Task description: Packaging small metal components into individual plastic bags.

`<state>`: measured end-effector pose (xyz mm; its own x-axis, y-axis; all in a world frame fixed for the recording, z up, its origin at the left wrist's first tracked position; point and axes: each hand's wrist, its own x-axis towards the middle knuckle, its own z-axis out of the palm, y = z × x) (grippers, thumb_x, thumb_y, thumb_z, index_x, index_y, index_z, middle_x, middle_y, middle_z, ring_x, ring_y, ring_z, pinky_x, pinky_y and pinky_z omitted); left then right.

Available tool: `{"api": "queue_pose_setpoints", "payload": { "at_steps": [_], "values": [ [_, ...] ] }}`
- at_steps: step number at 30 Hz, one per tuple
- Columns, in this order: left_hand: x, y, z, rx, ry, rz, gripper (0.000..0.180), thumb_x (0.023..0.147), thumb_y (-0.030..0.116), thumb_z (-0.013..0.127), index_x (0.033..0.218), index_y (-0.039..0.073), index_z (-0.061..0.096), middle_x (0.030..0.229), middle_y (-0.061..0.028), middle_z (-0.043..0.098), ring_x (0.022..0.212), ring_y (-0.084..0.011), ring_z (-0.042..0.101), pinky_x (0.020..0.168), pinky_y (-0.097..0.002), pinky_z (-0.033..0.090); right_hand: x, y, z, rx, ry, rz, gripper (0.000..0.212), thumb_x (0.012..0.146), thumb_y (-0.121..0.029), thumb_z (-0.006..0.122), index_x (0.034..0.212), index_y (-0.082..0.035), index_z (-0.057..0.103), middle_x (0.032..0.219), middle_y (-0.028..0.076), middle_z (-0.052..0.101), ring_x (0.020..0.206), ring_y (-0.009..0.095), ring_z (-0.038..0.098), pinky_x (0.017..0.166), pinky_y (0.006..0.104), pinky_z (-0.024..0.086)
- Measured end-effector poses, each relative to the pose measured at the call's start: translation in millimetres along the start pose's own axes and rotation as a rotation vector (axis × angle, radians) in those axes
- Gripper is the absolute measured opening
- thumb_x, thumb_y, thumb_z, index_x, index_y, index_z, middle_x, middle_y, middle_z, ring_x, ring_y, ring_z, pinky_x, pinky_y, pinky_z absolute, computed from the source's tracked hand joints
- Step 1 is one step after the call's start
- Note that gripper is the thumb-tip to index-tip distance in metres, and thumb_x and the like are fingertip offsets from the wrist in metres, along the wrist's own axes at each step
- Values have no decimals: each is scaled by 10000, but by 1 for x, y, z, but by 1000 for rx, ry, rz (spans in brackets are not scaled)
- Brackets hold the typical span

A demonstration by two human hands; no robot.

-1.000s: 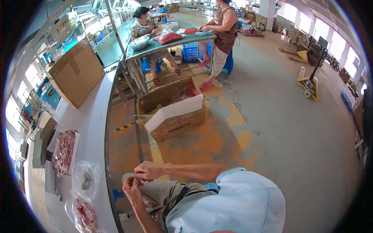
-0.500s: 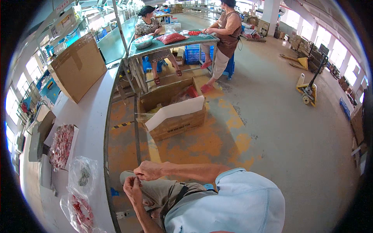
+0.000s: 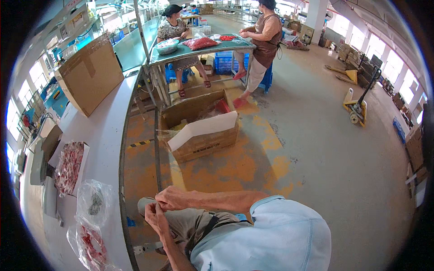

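Grip: left hand (image 3: 157, 220) and right hand (image 3: 174, 198) have fingers curled, tips meeting; whether pinching anything, cannot tell, detail too small. Step looks like fine two-handed fingertip work; next move seems to call for small, steady finger adjustment. Red-filled clear bag (image 3: 94, 248) lies on table (image 3: 106, 131), left of grip, apart from it.

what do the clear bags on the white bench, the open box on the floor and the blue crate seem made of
Clear bags: apparently thin, glossy plastic film, being see-through, wrinkled and shiny. Open box: likely matt cardboard, by its brown colour and folded flap. Blue crate: probably plastic, given its latticed sides; finish unclear.
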<state>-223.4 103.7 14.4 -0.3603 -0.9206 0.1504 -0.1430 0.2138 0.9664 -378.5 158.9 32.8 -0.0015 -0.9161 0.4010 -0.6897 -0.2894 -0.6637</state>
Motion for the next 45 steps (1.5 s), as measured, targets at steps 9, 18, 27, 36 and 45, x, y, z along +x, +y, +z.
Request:
{"api": "queue_pose_setpoints", "payload": {
  "at_steps": [9,18,27,36,45],
  "values": [
    [3,-5,-1,-350,-57,-139,107,979,48,607,883,3,598,794,-36,616,642,-112,585,602,-269,513,-1,10,2,136,9,50,158,864,-132,619,806,14,604,703,223,624,641,395,628,595,465,471],
    [3,-6,1,-306,-111,-155,105,985,69,624,911,-4,612,810,-39,624,638,-108,586,596,-270,529,-2,24,5,203,-24,106,355,988,-303,623,833,17,624,706,212,654,619,355,644,592,435,490],
    [1,9,-9,-431,-222,-241,98,963,64,643,914,-21,637,772,-43,631,648,-111,593,598,-269,527,-2,18,-17,731,-305,387,284,997,-243,598,855,1,626,674,83,651,533,165,619,458,313,462],
    [4,4,-12,293,16,-140,269,889,235,738,973,-21,727,828,-151,727,751,-211,669,720,-352,526,2,3,8,132,-77,103,62,900,-137,650,927,-86,674,747,146,621,602,222,568,565,341,467],
    [10,-16,-11,103,36,-183,149,878,121,681,895,-27,665,711,-41,640,662,-130,580,610,-323,478,12,0,16,8,-31,117,136,891,-110,667,828,-12,598,754,201,623,688,384,640,618,424,507]
  ]
}}
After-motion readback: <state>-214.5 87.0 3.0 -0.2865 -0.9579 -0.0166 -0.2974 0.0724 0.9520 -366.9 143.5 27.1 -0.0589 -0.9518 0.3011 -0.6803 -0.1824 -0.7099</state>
